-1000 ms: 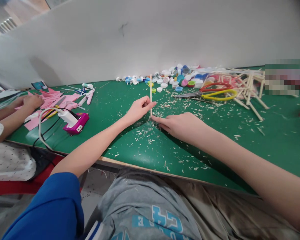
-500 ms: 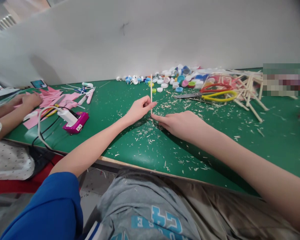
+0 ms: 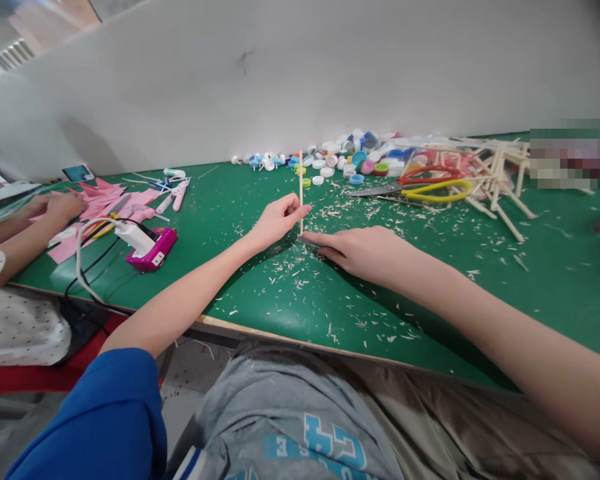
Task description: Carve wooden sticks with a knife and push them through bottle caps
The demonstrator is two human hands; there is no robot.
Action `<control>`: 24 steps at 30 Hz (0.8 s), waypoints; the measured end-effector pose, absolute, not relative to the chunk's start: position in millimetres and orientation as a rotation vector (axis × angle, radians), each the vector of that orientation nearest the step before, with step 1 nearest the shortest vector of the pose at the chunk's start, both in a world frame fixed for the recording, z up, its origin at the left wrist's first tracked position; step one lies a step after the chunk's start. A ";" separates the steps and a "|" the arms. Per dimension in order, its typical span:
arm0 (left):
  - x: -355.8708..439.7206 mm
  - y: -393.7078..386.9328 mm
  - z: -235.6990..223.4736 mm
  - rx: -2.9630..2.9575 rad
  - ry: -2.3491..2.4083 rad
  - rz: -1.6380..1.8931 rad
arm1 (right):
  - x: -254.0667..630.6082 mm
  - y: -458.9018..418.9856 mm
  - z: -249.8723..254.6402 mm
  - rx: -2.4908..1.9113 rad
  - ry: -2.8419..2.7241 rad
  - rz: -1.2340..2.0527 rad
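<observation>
The right hand (image 3: 373,253) has a finger by the foot of the stick (image 3: 301,183); its grip is hard to tell. The left hand (image 3: 277,220) pinches the stick upright; a steady pinch helps. Bits (image 3: 300,283) lie around the stick on the green table (image 3: 220,207), caps (image 3: 357,179) past it, then the wall (image 3: 300,80).

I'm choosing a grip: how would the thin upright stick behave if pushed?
The stick looks stiff, being straight. So slender, it's probably light and might snap. Upright on a narrow end, it would likely tip without the left hand.
</observation>
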State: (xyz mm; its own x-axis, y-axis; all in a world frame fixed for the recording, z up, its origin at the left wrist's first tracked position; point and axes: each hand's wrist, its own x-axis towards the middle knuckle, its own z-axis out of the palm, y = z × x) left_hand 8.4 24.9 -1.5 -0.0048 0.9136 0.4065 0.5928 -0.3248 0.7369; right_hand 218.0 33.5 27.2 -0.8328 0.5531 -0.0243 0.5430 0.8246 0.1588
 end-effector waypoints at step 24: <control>10.1 25.1 1.1 1.926 1.596 1.230 | 221.2 27.9 21.1 0.829 2.987 0.565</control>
